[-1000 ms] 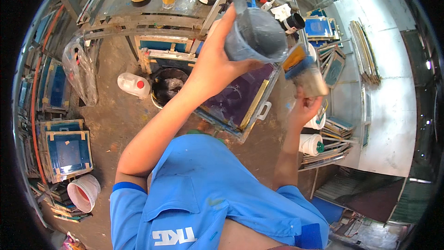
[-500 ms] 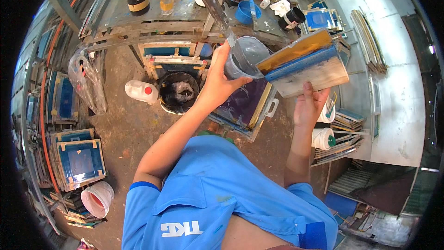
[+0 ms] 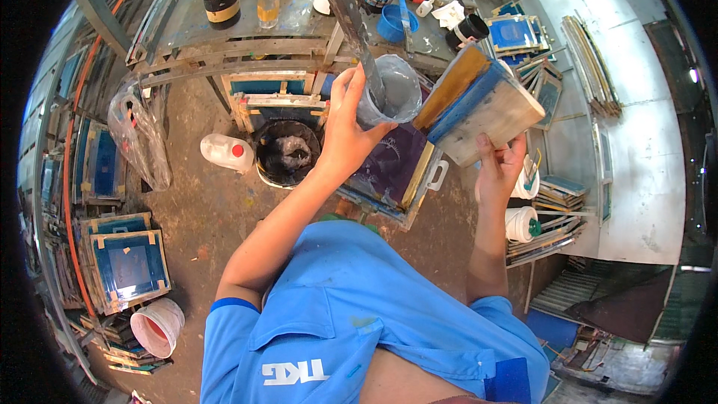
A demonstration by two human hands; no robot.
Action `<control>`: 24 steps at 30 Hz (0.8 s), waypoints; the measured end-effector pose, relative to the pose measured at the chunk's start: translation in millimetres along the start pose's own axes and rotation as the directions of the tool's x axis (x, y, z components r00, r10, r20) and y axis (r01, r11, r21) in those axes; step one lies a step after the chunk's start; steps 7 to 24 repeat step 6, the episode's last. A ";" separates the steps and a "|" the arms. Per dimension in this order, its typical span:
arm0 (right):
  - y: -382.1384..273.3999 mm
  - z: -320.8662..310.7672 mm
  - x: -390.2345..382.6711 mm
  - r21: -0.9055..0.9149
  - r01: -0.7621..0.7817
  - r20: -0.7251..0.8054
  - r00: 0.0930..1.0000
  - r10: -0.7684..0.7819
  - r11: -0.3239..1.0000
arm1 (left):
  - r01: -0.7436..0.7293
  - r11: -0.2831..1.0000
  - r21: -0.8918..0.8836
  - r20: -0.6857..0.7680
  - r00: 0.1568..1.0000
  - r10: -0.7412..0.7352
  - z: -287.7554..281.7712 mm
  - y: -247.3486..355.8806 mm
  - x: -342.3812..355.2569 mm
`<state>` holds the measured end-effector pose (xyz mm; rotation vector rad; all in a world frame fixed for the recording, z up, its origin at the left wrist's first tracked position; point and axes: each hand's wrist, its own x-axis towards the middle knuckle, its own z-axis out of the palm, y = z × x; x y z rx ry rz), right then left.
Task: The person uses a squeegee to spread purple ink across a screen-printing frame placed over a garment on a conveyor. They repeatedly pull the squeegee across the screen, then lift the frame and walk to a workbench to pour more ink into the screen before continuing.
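Note:
My left hand (image 3: 348, 131) is wrapped round a translucent plastic tub (image 3: 404, 93) with grey residue on its inner wall. A long, stained, flat stirring stick (image 3: 346, 15) stands tilted in the tub, its upper end pointing away from me. In my right hand (image 3: 499, 170) is a wide squeegee (image 3: 488, 114), gripped by its pale wooden handle. Its amber blade and a blue-stained band face the tub. The blade's near corner lies close to the tub's rim; I cannot tell whether they touch.
Ahead stands a workbench (image 3: 299, 45) with a black pot (image 3: 221, 1), a bottle (image 3: 268, 0) and a blue bowl (image 3: 396, 24). Below are a dark bucket (image 3: 288, 151), a white jug (image 3: 226, 152) and a dark printing screen (image 3: 389, 164). More framed screens (image 3: 129, 265) lean at left.
The squeegee has tilted more steeply and shifted slightly left with my right hand. The tub and stick have moved a little, and the tub's mouth now faces me more.

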<state>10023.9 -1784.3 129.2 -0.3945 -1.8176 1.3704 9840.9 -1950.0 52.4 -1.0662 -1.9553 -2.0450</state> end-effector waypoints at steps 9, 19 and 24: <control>0.7 5.1 -8.6 -0.142 -0.064 0.024 0.997 0.068 0.988 | 0.027 0.999 -0.024 -0.043 0.999 -0.028 -2.7 17.6 12.3; 0.7 5.1 -8.6 -0.142 -0.064 0.024 0.997 0.068 0.988 | 0.027 0.999 -0.024 -0.043 0.999 -0.028 -2.7 17.6 12.3; 0.7 5.1 -8.6 -0.142 -0.064 0.024 0.997 0.068 0.988 | 0.027 0.999 -0.024 -0.043 0.999 -0.028 -2.7 17.6 12.3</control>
